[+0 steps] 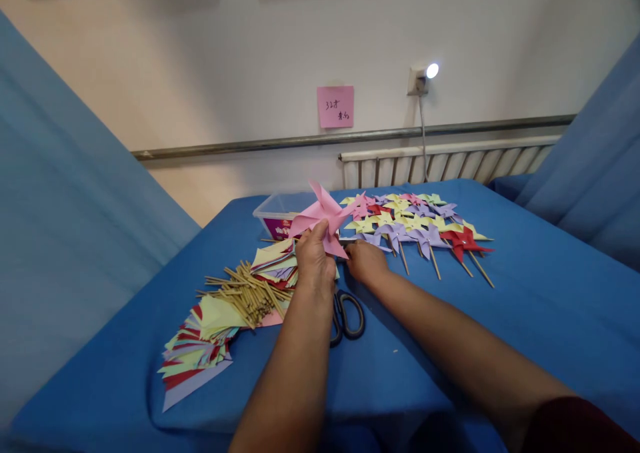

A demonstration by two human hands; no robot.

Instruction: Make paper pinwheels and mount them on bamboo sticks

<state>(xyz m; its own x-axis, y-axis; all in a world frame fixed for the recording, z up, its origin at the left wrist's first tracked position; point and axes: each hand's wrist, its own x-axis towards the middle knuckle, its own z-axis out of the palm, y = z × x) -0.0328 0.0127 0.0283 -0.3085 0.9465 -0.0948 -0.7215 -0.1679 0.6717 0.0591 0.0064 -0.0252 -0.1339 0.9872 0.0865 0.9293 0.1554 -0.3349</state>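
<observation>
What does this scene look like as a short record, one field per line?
Left hand: holds a pink pinwheel
Right hand: just beside it; grip hidden
Left side: pile of thin sticks, coloured paper sheets
Behind: clear plastic box
Right side: many laid-out pinwheels
Near left forearm: scissors, partly covered
Surface: blue cloth

This looks like a small indoor craft workspace, set up like a booth: blue fabric curtains (pixel 75 239) flank a table draped in deeper blue cloth (pixel 525 299), before a plain pale wall (pixel 240 59) with a white ribbed radiator (pixel 450 165) and a square pink handwritten note (pixel 335 107). Fanned coloured paper sheets (pixel 195 356), thin tan sticks (pixel 250 294) and multicoloured paper pinwheels (pixel 395 233) show the handcraft.
</observation>
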